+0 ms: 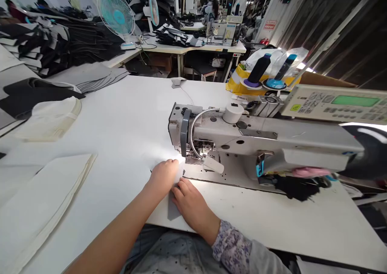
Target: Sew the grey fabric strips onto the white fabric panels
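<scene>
My left hand point(163, 177) lies on a white fabric piece point(173, 207) right in front of the needle area point(199, 151) of a grey industrial sewing machine point(242, 141); its fingers are curled down onto the cloth. My right hand point(190, 201) rests just behind it, fingers flat and pressing the same cloth against the table. The machine's lamp lights the spot brightly, so the cloth's edge under the presser foot is washed out.
A stack of white cut pieces point(39, 209) lies at the left front, another pile point(50, 118) further back. Thread cones point(260, 70) and a control panel point(335, 104) sit behind the machine. Fans point(116, 15) and dark fabric stacks point(45, 44) fill the far tables.
</scene>
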A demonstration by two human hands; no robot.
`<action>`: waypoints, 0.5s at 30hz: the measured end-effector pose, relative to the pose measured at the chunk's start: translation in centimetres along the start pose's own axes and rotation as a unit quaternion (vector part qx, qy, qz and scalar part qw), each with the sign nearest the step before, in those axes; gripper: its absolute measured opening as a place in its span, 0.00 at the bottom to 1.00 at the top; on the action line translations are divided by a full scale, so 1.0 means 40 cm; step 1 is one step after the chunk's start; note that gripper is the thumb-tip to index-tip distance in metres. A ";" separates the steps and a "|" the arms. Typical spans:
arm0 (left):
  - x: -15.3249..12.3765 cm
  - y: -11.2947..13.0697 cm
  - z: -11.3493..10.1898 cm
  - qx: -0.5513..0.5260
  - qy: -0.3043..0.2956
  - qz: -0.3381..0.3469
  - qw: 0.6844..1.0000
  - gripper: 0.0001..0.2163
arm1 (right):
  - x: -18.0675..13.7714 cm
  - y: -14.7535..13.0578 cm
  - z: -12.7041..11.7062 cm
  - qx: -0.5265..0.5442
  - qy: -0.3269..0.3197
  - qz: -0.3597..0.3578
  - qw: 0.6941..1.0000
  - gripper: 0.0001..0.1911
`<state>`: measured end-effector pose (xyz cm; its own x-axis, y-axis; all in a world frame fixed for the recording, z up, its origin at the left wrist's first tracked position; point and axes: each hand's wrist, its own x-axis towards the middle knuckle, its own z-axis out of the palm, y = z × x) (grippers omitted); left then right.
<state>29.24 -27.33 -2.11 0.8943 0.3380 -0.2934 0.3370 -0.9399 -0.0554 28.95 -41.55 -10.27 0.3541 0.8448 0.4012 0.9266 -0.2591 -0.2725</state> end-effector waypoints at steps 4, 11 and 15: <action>0.035 0.006 0.009 -0.021 -0.001 0.014 1.000 0.04 | 0.009 0.009 -0.008 0.011 0.001 -0.003 1.000 0.17; 0.042 0.007 0.037 -0.005 0.024 0.021 0.999 0.08 | -0.008 0.013 0.001 0.001 -0.005 0.004 1.000 0.17; 0.052 0.012 0.038 -0.005 0.027 0.044 0.999 0.10 | 0.002 0.019 -0.001 0.009 -0.020 0.010 1.000 0.15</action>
<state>30.81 -27.17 -4.19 0.9351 0.2563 -0.2446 0.2587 -0.9657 -0.0227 29.70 -41.70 -10.40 0.3661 0.8583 0.3597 0.9171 -0.2672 -0.2959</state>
